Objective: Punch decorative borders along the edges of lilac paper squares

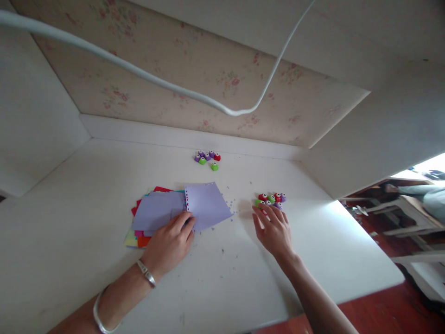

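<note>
My left hand (173,240) has its fingers closed at the lower left edge of a purple paper sheet (210,204). A row of small punched holes runs along that edge, with red showing through. Part of the edge is hidden under my fingertips. Beneath and to the left lies a stack of coloured paper (153,213), purple on top, with red, orange and yellow pieces sticking out. My right hand (274,228) is over a cluster of small red, green and purple craft punches (277,197). Its fingers are bent and apart, reaching the near punches, with no punch visibly gripped.
A second group of small punches (207,157) sits farther back near the wall. Tiny paper bits (232,206) are scattered over the white desk (215,292). A white cable (156,81) hangs across above. A side panel (375,120) rises at the right.
</note>
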`<state>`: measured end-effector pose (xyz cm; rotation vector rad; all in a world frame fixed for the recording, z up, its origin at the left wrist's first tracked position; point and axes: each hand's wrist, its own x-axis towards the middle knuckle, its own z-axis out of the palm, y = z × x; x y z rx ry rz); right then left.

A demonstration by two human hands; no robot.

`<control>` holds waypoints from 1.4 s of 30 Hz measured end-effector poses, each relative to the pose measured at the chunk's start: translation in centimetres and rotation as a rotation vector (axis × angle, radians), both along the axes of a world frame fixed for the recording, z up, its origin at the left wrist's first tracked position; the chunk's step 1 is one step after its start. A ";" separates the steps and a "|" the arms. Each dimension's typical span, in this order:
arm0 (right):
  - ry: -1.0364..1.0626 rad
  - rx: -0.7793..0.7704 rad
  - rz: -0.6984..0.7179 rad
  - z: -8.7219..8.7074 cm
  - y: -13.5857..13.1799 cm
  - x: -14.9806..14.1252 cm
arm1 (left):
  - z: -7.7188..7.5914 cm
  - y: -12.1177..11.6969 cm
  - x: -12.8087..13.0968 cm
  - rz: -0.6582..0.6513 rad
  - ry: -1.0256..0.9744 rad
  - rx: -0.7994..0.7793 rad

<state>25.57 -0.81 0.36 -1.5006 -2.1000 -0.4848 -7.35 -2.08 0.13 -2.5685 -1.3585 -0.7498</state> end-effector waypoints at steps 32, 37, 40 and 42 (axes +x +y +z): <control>0.330 -0.435 0.022 2.8 15.3 -10.6 | -0.8 0.3 0.0 -0.143 -0.063 -0.113; 0.650 -0.395 0.166 2.8 7.4 -7.4 | -0.9 0.4 0.9 -0.149 -0.027 -0.085; 0.692 -0.405 0.179 2.3 2.9 -6.5 | -0.8 0.5 1.7 -0.181 0.018 -0.067; 0.657 -0.443 0.192 1.8 0.7 -6.3 | -0.5 0.6 2.4 -0.187 0.062 -0.065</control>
